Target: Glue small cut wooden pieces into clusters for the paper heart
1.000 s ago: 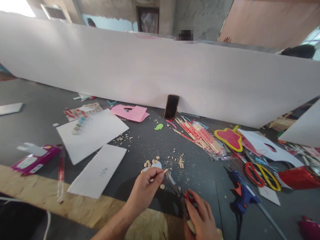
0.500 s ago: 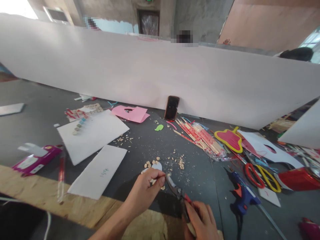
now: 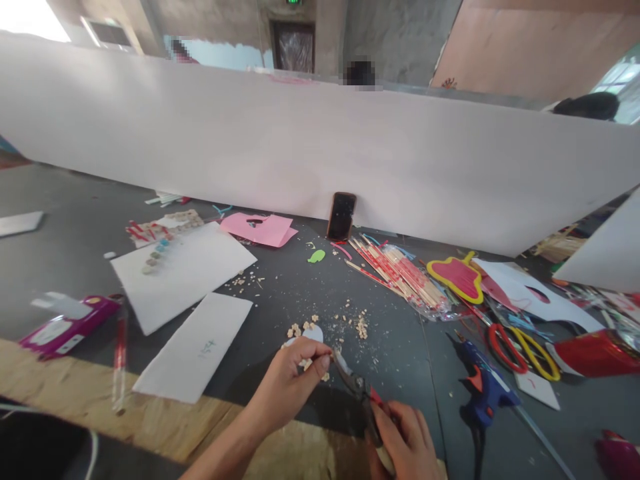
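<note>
My right hand (image 3: 407, 437) is closed round the red-and-dark handles of a pair of pruning shears (image 3: 354, 381), whose blades point up and to the left. My left hand (image 3: 295, 377) pinches thumb against forefinger at the blade tips. Whatever small piece sits in that pinch is too hidden to name. Just beyond the left fingers lies a white disc (image 3: 314, 333), partly covered by the hand, with small pale cut bits (image 3: 295, 329) around it. More cut bits (image 3: 362, 325) are scattered on the dark table to the right.
A bundle of red-wrapped sticks (image 3: 407, 277), scissors (image 3: 507, 348) and a blue glue gun (image 3: 487, 387) lie to the right. A phone (image 3: 342, 216) leans on the white partition (image 3: 300, 147). White boards (image 3: 197, 353), pink paper (image 3: 260, 229) and a purple box (image 3: 70, 327) occupy the left.
The view has shifted slightly. Both hands and the shears keep almost the same pose, with the blades still at the left fingertips.
</note>
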{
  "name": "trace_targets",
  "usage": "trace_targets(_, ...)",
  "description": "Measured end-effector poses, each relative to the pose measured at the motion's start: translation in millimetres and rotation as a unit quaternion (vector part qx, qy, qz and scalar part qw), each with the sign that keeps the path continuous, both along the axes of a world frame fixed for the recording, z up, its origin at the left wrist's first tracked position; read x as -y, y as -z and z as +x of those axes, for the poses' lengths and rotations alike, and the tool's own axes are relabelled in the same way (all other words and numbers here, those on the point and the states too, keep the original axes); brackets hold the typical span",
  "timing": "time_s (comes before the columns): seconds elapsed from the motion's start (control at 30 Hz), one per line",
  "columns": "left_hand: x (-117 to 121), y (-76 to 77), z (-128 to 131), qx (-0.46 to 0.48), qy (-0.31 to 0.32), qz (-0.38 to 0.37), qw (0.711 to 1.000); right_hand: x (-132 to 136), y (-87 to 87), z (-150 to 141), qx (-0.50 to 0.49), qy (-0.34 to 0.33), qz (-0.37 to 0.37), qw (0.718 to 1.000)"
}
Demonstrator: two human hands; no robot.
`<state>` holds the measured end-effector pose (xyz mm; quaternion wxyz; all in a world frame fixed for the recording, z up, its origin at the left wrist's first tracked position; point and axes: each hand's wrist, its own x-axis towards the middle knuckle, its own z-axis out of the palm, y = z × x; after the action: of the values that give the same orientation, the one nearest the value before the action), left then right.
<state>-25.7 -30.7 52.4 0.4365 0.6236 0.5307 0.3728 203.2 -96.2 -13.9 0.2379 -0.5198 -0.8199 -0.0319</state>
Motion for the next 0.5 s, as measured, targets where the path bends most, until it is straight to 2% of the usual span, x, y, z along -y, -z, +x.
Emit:
trace_targets(0.13,0.6,-0.9,0.7,-0.006,0.0,0.003,1.0,-0.1,-0.6,0.5,0.001,-0.009,0.0,1.0)
trace_targets(0.33,-0.5,-1.5,0.1,-0.002,0.007,0.004,1.0,2.5,-0.9,-5.1,-0.034,0.033,-0.002,0.999)
trace_targets(0.5,-0.2,0.4,0.7,-0.009,0.023,0.031,0.999,4.4,8.3,-8.8,-0.092,0.09,-0.018,0.991)
